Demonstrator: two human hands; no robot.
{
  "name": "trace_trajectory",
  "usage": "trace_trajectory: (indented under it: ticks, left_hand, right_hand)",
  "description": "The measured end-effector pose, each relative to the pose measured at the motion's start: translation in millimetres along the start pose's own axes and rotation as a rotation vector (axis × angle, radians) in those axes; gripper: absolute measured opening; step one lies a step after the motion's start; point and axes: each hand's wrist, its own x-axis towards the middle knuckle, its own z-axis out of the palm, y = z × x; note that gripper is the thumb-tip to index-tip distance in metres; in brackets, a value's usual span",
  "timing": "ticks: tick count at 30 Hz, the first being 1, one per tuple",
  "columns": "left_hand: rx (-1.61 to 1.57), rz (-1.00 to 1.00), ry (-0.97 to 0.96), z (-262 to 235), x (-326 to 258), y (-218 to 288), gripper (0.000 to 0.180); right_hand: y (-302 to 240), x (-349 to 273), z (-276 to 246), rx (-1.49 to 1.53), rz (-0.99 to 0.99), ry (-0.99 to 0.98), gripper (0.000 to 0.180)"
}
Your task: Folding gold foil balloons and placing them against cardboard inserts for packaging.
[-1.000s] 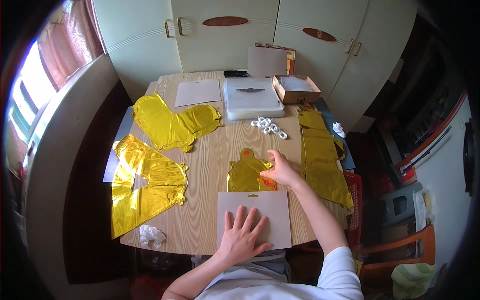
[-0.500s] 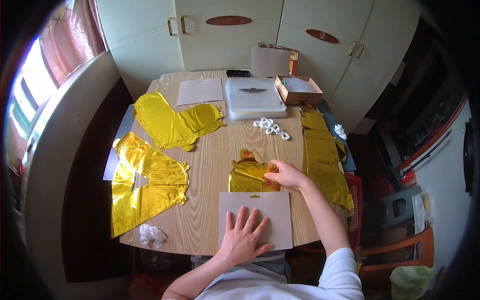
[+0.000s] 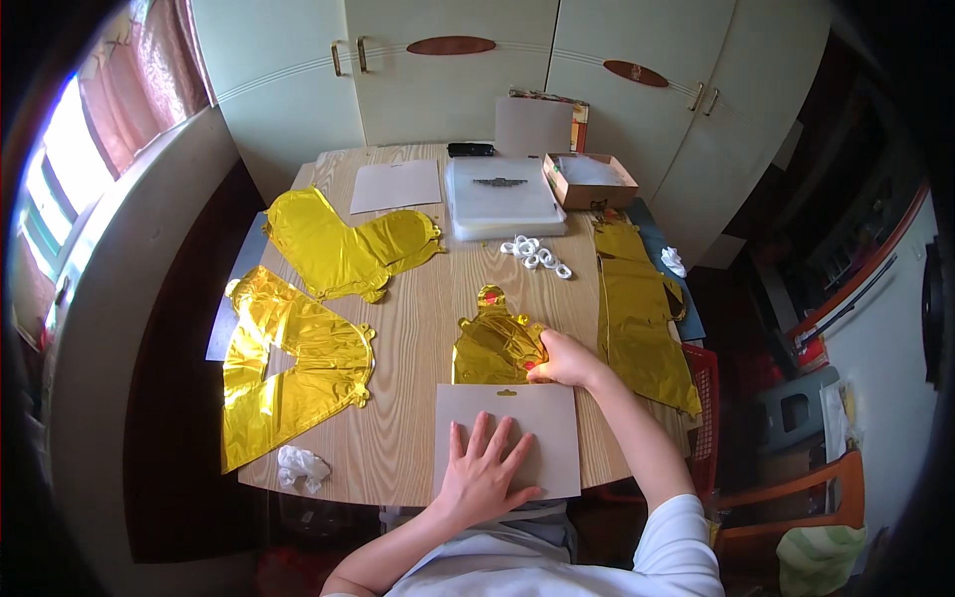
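Note:
My left hand (image 3: 487, 468) lies flat with its fingers spread on a grey-beige card (image 3: 553, 430), which has a hanging slot at its top and lies at the table's front edge. Beyond the card's far edge lies a crinkled gold foil balloon (image 3: 485, 348), flat, with small tabs and red marks. Its lower end meets or passes under the card; which one I cannot tell. My right hand (image 3: 567, 360) has its fingers closed on the balloon's right edge. Two more flat gold foil balloons are at the left, a bent one (image 3: 338, 249) and a wedge-shaped one (image 3: 318, 348).
More gold foil (image 3: 637, 318) lies along the table's right side. White rings (image 3: 535, 256) sit near a stack of clear plastic bags (image 3: 502, 199) and an open cardboard box (image 3: 594, 189). Crumpled white tissue (image 3: 301, 468) rests front left, another card (image 3: 396, 187) at the back.
The balloon under my right hand has been unfolded and spread flatter, its top tab now standing further out. My right hand has shifted slightly down and right. My left hand stays on the card.

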Motion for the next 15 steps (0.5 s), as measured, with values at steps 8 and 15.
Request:
trace_trajectory:
  ticks: [8,15]
  left_hand:
    - [0.015,-0.009,0.004,1.5,0.3,3.5,0.078]
    - [0.009,-0.020,0.006,0.6,0.3,4.2,0.077]
  right_hand:
    - [4.5,0.4,2.1,-0.054,0.051,0.000,0.044]
    - [7.2,-0.6,3.2,0.012,0.025,-0.002,0.033]
